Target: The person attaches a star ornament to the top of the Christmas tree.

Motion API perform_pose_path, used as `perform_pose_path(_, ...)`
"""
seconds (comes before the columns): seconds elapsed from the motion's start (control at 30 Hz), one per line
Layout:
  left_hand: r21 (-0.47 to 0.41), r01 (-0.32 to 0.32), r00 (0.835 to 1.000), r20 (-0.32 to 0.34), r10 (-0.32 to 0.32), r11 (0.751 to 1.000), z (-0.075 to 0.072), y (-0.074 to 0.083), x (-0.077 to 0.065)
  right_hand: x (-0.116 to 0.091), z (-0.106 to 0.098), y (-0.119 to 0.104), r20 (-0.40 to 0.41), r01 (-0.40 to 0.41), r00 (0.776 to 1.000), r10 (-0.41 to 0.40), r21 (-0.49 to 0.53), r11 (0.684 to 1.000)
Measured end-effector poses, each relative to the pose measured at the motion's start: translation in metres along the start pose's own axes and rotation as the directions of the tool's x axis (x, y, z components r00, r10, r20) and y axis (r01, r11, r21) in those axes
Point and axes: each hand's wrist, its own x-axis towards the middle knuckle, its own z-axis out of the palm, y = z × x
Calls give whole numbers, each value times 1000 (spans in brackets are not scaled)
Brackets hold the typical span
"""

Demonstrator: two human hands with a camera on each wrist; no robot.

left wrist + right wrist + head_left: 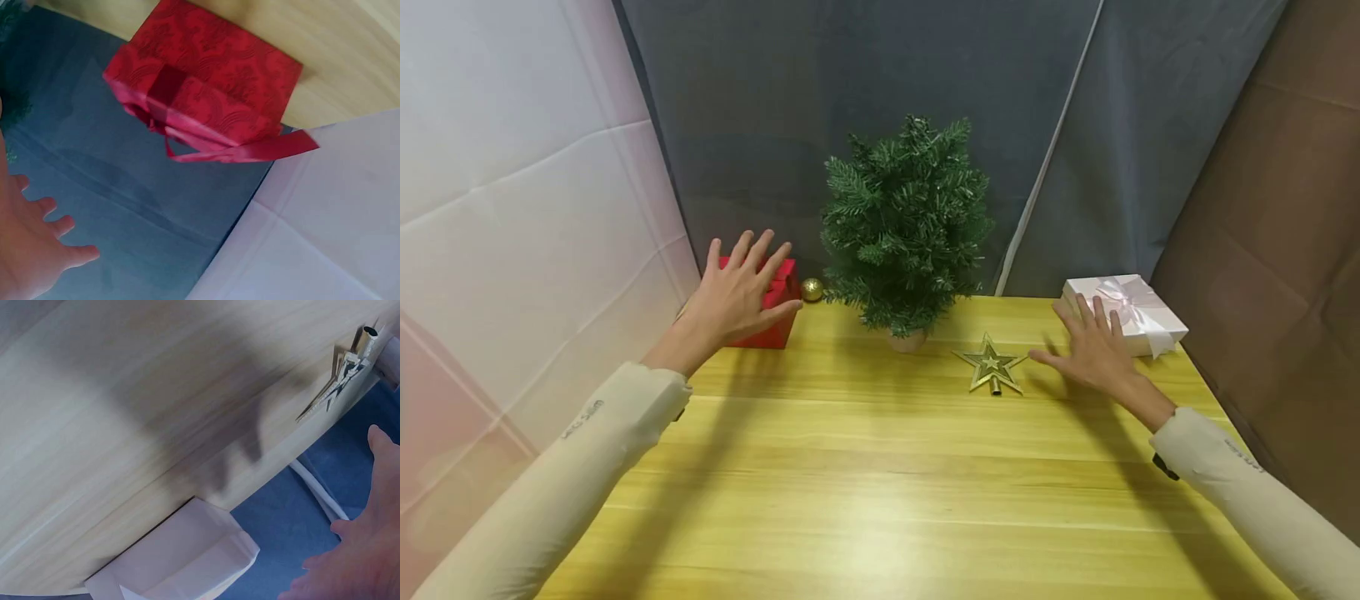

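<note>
Right of the tree (pixel 910 225), the gold star (pixel 990 364) is lying, socket (pixel 996 387) pointing away from the grey curtain (pixel 737 108); the right hand (pixel 1096 350) is hovering nearer, fingers spread, while the left hand (pixel 733 293), also spread, is hovering near the red box (pixel 219 69).

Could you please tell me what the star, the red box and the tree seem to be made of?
The star: perhaps plastic or thin metal; its gold surface shines. The red box: probably cardboard, given its crisp edges and embossed-looking pattern. The tree: likely plastic, faintly glossy, with stiff-looking needles.
</note>
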Motion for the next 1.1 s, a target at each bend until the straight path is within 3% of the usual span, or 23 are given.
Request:
perform_pose_path(0.57,-54,-11,999,-37,9,998,-40,10,31,-10,27,-15,-4,103,995,-103,-37,994)
perform_pose_path(1.1,-85,-38,990,-141,26,996,-76,15,56,-18,38,-32,10,143,989,-146,139,980)
